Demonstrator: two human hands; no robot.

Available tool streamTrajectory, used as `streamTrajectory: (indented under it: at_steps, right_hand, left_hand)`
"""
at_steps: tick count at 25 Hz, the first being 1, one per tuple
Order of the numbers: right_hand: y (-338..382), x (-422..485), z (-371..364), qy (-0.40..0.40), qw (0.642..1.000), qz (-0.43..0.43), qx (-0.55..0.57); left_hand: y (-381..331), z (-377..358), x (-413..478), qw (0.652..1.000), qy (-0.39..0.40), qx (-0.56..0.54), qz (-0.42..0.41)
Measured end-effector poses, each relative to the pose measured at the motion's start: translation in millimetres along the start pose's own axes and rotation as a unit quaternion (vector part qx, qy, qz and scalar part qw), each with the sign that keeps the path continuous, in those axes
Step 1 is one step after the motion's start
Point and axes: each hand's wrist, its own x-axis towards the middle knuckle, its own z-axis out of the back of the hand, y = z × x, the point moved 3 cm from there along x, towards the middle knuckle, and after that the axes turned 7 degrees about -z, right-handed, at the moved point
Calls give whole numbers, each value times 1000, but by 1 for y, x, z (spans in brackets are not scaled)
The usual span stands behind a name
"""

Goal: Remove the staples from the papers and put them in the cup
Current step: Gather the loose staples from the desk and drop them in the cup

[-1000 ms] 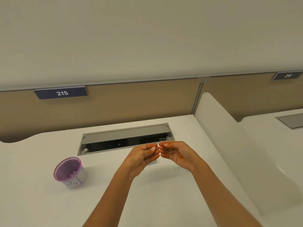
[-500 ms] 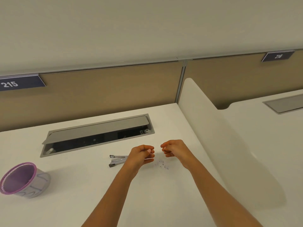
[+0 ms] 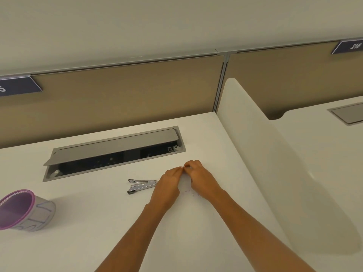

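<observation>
Across the white surface [image 3: 98,222] I see plenty of bare room in front and to the left, while a white divider panel [image 3: 255,144] walls off the right side close to my arms. Behind, a tan partition [image 3: 127,99] closes the far edge, and a grey cable tray [image 3: 114,152] sits sunk in the top with its lid propped up. At the far left edge of the view stands the cup [image 3: 27,211], purple-rimmed with a grey patterned wall, partly cut off by the frame and well apart from my hands. A metal staple remover [image 3: 142,185] lies flat just left of my left hand [image 3: 169,185]. My right hand [image 3: 200,177] meets the left at the fingertips, both curled and pinched together low over the surface; what they pinch is too small for me to tell. Tiny dark staples [image 3: 193,192] lie scattered on the surface between and just below my wrists. Papers I cannot make out.
</observation>
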Motion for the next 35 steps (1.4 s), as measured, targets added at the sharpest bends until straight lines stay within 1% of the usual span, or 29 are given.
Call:
streamTrajectory:
  at_steps: [2, 6, 8, 9, 10, 11, 12, 14, 15, 16, 18, 20, 21, 23, 24, 25, 27, 28, 29, 30, 32, 35]
  right_hand:
    - [-3, -18, -6, -9, 1000, 15, -13]
    - [0, -66, -16, -51, 997, 53, -22]
    - [4, -81, -15, -51, 997, 52, -15]
    - [5, -85, -14, -56, 997, 46, -8]
    - [6, -90, -12, -74, 997, 35, 4]
    - [5, -95, -11, -98, 995, 18, 21]
    - [5, -101, -12, -115, 993, -4, 35]
    - [3, -114, -19, -117, 992, -45, 29]
    - [3, -120, -25, -107, 993, -56, 15]
    - [4, -123, -32, -94, 993, -66, 5]
    - [8, -123, -41, -63, 995, -82, -1]
    - [17, -119, -48, -30, 996, -79, -4]
    - [22, -116, -52, -14, 997, -69, 6]
    - [31, -108, -54, 16, 997, -45, 65]
    - [34, -102, -51, 31, 991, -39, 121]
    - [35, -97, -46, 43, 979, -43, 196]
    - [31, -85, -32, 37, 931, -79, 355]
    - [24, -79, -24, 17, 909, -98, 405]
    - [16, -73, -17, -9, 899, -117, 422]
    - [7, -68, -10, -33, 901, -130, 412]
    - [-11, -57, 0, -58, 926, -133, 349]
    - [-25, -34, 6, -36, 975, -104, 192]
  left_hand:
    - [1, -3, -18, 998, -11, 32, -48]
    - [-13, -7, -64, 992, -12, 60, -115]
    - [-22, -7, -81, 985, -36, 90, -146]
    - [-24, -8, -89, 982, -54, 112, -144]
    - [-27, -9, -97, 983, -59, 121, -127]
    - [-28, -11, -106, 985, -64, 131, -92]
    - [-28, -12, -115, 988, -70, 132, -39]
    - [-28, -21, -130, 987, -63, 135, 61]
    - [-29, -24, -134, 985, -46, 136, 92]
    - [-30, -26, -135, 985, -29, 131, 107]
    - [-35, -28, -132, 986, -33, 127, 106]
    - [-39, -27, -125, 986, -54, 140, 80]
    - [-40, -29, -120, 986, -47, 144, 64]
    - [-39, -30, -109, 987, -5, 153, 38]
    - [-38, -30, -104, 986, 11, 162, 19]
    - [-36, -32, -98, 986, 21, 167, -1]
    - [-30, -31, -86, 988, 35, 149, -11]
    - [-27, -29, -79, 990, 26, 140, -7]
    - [-24, -27, -74, 990, 21, 136, -1]
    - [-21, -26, -69, 991, 22, 136, 3]
    - [-16, -25, -62, 990, 20, 140, -2]
    - [-13, -25, -52, 990, 29, 138, -16]
